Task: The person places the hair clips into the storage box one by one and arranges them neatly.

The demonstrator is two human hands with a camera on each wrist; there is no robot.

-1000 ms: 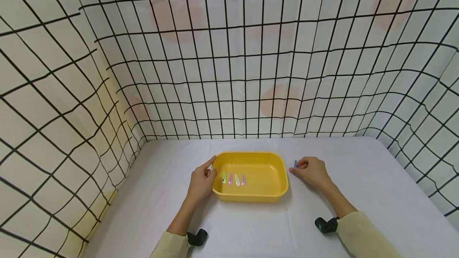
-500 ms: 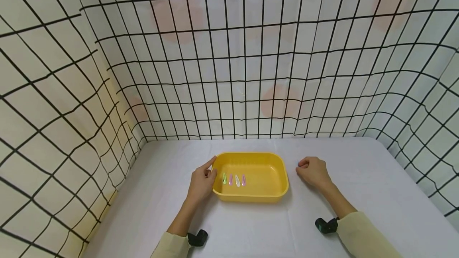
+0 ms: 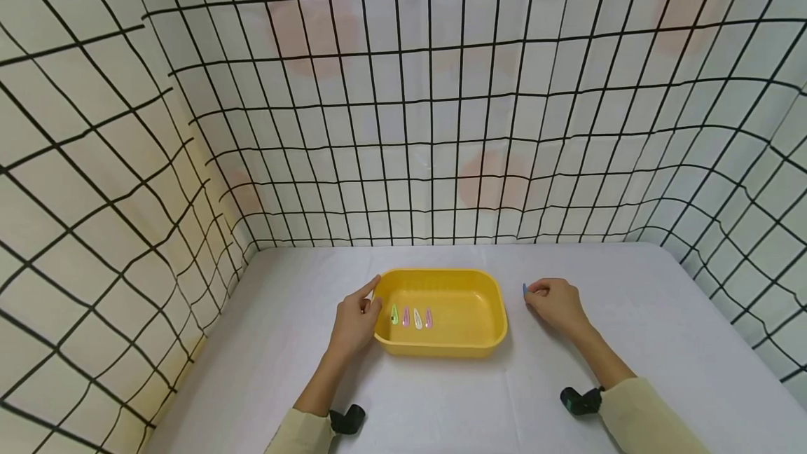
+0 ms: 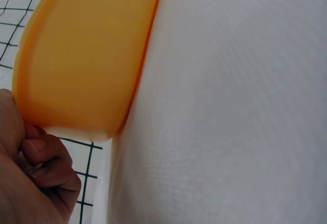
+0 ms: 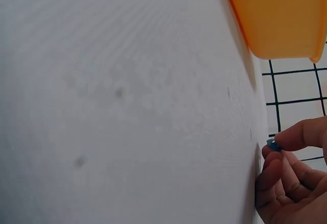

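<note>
A yellow plastic tray (image 3: 469, 324) sits on the table with hair snap clips lying in a row in its left half: a green clip (image 3: 394, 314), a pink clip (image 3: 406, 317), a white clip (image 3: 417, 319) and a second pink clip (image 3: 429, 318). My left hand (image 3: 354, 321) grips the tray's left end, thumb at the rim and the other fingers curled below it in the left wrist view. Just right of the tray, my right hand (image 3: 557, 307) pinches a small blue hair clip (image 3: 525, 289) between thumb and fingertips, which cover most of it.
A white cloth covers the table (image 3: 454, 398). Black grid netting (image 3: 403, 160) over pale sheets stands behind and at both sides. Each wrist wears a small black camera, such as the right wrist's camera (image 3: 580, 401).
My right hand has drawn slightly right, away from the tray, with the blue hair clip. The clip shows more than half a second ago. My left hand and the tray stay put.
</note>
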